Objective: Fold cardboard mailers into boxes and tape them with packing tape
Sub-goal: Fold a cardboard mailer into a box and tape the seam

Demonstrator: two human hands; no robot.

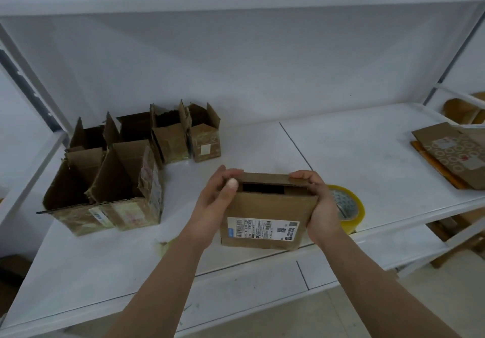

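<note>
In the head view, the person holds a small cardboard box [267, 211] above the front edge of a white shelf [367, 154], with a printed shipping label [263, 228] facing the camera. The left hand [214, 202] wraps the box's left side, thumb pressed on the near top corner and fingers curled over the far edge. The right hand [316, 201] grips the right side the same way, fingers hooked over the top flap. The top is not fully closed: a dark slot shows between the flaps.

The roll of packing tape [347, 207] lies on the shelf just beside and partly behind the right hand. To the left stand several folded boxes with open flaps [105, 180], and flat mailers [451, 154] are stacked at the far right.

The main risk is likely the flaps springing back up once either hand lets go to reach for the tape, since nothing else pins them down. The box is held in the air near the shelf's edge, so a one-handed grip could let it tilt or drop to the floor. If the flaps are taped while the slot remains, the seam would probably end up crooked or gapped. A hurried reach could also knock the roll off the front of the shelf.
</note>
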